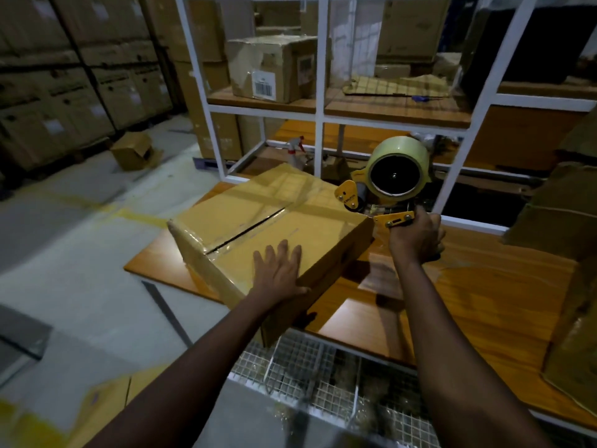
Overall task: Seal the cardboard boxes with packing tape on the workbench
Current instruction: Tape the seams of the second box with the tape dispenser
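The wooden workbench (468, 286) fills the centre and right of the frame. A taped cardboard box (274, 221) sits on its left end, its near corner hanging past the front edge, and more brown boxes (565, 208) stand on it at the right edge. Behind, in the upper middle, a white-framed shelf (261, 103) carries a labelled box (274, 69).

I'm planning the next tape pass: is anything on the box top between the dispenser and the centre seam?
Nothing visible. The tape dispenser, gripped by the right hand, sits at the far right edge of the cardboard box. The left hand lies flat on the top near the front edge, beside the seam, not across it.
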### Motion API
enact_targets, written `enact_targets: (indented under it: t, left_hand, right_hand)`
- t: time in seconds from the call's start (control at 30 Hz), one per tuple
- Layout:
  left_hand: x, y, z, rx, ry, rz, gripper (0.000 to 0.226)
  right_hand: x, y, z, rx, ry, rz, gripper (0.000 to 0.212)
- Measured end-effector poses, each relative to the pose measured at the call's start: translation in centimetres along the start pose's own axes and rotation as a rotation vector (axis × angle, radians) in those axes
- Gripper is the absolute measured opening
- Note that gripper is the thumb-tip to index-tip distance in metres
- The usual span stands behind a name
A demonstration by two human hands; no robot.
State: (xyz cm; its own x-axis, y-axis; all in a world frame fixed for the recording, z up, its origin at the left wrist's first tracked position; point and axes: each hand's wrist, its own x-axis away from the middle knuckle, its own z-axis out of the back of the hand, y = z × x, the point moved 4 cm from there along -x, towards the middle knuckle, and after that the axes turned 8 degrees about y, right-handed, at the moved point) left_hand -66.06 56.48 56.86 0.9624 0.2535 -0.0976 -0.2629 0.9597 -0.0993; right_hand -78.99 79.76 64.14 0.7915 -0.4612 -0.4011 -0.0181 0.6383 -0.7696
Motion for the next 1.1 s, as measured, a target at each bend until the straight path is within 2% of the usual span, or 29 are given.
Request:
enact_targets:
  t: [0.07,0.17,0.27,0.37,0.43,0.5,0.57,0.6,0.67,0.77,0.83,0.93,1.1]
  left_hand:
    - [-0.5,0.4,-0.6,0.005,-0.099,-0.033,0.101]
    - [-1.1,0.7,-1.0,0.046,-0.135,-0.069,0.076]
    - [-0.6,-1.3,-0.8,0.022,-0.141,-0.152,0.088]
    - [1.3,-7.0,-1.1,-0.076,-0.107,-0.268,0.098]
    - [2.7,-12.4,-1.2,-0.093,0.004,-0.178,0.081]
    - [3.7,-16.7,-0.8,-0.087,0.158,0.035,0.062]
    - [3.9,-18.6,-0.7,-0.02,0.094,0.225,0.069]
    - [3.4,-18.2,-0.9,-0.001,0.043,0.231,0.079]
    - [1.9,-15.1,-0.9,0.076,-0.044,0.107,0.097]
    - [0.0,-8.7,-0.4,0.183,-0.144,0.021,0.087]
    - [-0.9,-5.5,-0.7,0.181,-0.181,0.025,0.094]
    - [-1.5,-3.4,-1.3,0.068,-0.14,-0.028,0.106]
    - [-1.2,-3.1,-1.6,0.002,-0.088,-0.142,0.095]
  right_hand:
    - [0.5,-0.7,-0.8,-0.008,-0.012,-0.002,0.009]
    - [1.1,-1.8,-1.8,-0.014,-0.029,0.016,0.009]
    - [1.4,-2.8,-2.4,-0.005,-0.032,0.045,0.004]
    - [1.9,-3.7,-2.8,-0.026,-0.045,0.047,0.01]
    - [2.4,-4.2,-3.2,-0.035,-0.047,0.053,0.009]
    - [2.9,-4.5,-3.3,-0.046,-0.046,0.06,0.007]
    - [3.2,-4.5,-3.4,-0.047,-0.051,0.075,0.006]
    - [3.3,-4.4,-3.5,-0.044,-0.05,0.083,0.006]
    - [3.4,-4.1,-3.8,-0.041,-0.046,0.08,0.006]
    - [3.4,-3.7,-4.0,-0.037,-0.052,0.052,0.006]
    - [3.3,-3.5,-3.9,-0.024,-0.054,0.047,0.006]
    - [3.1,-3.0,-3.7,0.002,-0.054,0.055,0.007]
    - [3.1,-2.6,-3.8,0.026,-0.052,0.065,0.008]
